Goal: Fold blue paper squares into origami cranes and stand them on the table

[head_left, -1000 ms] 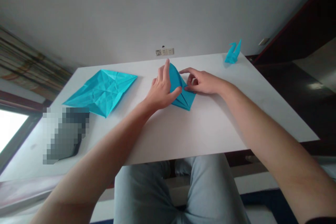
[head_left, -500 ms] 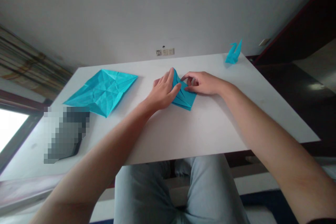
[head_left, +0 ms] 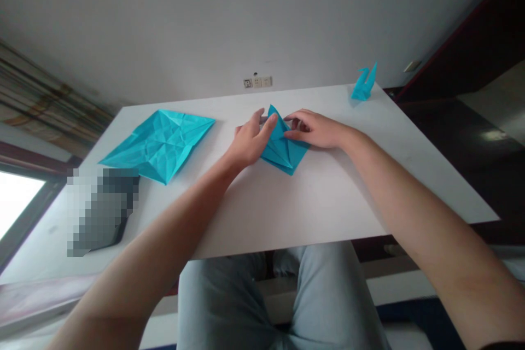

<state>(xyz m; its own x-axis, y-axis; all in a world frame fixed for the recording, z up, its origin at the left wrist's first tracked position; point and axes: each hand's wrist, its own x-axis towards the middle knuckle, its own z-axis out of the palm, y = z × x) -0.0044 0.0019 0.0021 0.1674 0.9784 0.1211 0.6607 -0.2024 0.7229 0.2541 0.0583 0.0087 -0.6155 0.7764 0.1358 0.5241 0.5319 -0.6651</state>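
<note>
A folded piece of blue origami paper (head_left: 283,153) lies on the white table, its layers showing at the near corner and a pointed flap rising at the far end. My left hand (head_left: 249,139) grips its left side, thumb on top of the flap and fingers behind it. From the right, my right hand (head_left: 314,128) pinches the paper's right edge between thumb and bent fingers. Part of the paper is hidden under both hands.
A creased, unfolded blue sheet (head_left: 164,142) rests on the table's left. Beside it, nearer me, is a dark pixelated object (head_left: 109,208). A blue paper crane (head_left: 363,87) stands at the far right corner. Wall sockets (head_left: 257,82) sit behind the white table (head_left: 287,219).
My left hand has shifted slightly left and curled from lying flat over the paper to holding the flap. More of the flap now shows. My right hand has barely moved.
</note>
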